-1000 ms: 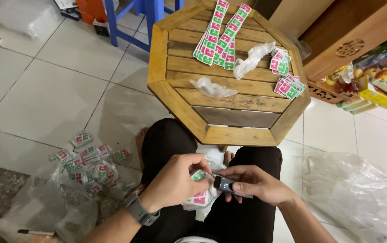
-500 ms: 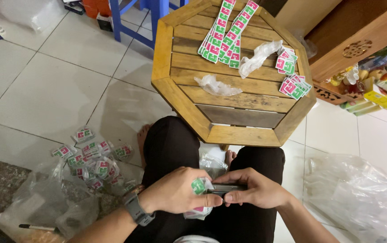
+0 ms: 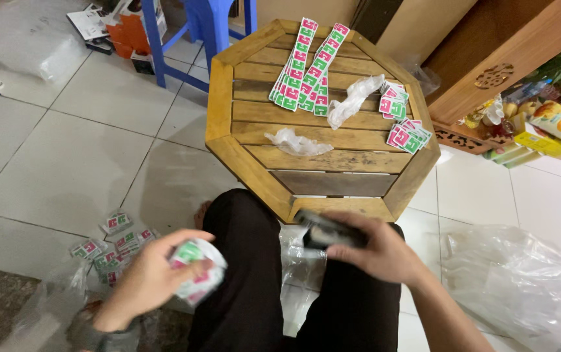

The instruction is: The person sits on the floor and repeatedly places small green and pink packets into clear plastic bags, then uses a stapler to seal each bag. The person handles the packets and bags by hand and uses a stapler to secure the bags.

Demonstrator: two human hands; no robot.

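From my remote station I take the octagonal wooden table (image 3: 254,166) as the landmark. Below its near edge, over the person's dark-trousered lap, the right hand (image 3: 378,251) is wrapped around a dark, blurred tool (image 3: 326,229), fingers curled over its top; I cannot tell what kind of tool it is. Below and to the left of the table, the left hand (image 3: 153,277) is closed around a small bundle of green-and-pink sachets (image 3: 197,270) in clear wrap, held out over the floor beside the left thigh. Just left of that hand, on the tiled floor, lies a loose pile of the same sachets (image 3: 114,244) beside a clear plastic bag. On the table's far half, two long fanned strips of sachets (image 3: 303,68) lie side by side; toward its right edge sit two small stacks of sachets (image 3: 403,120). Two crumpled pieces of clear film (image 3: 298,142) lie on the slats between them. Right of the table, on the floor, rests a large clear plastic bag (image 3: 515,287). Beyond the table's far left corner stands a blue stool (image 3: 182,32).
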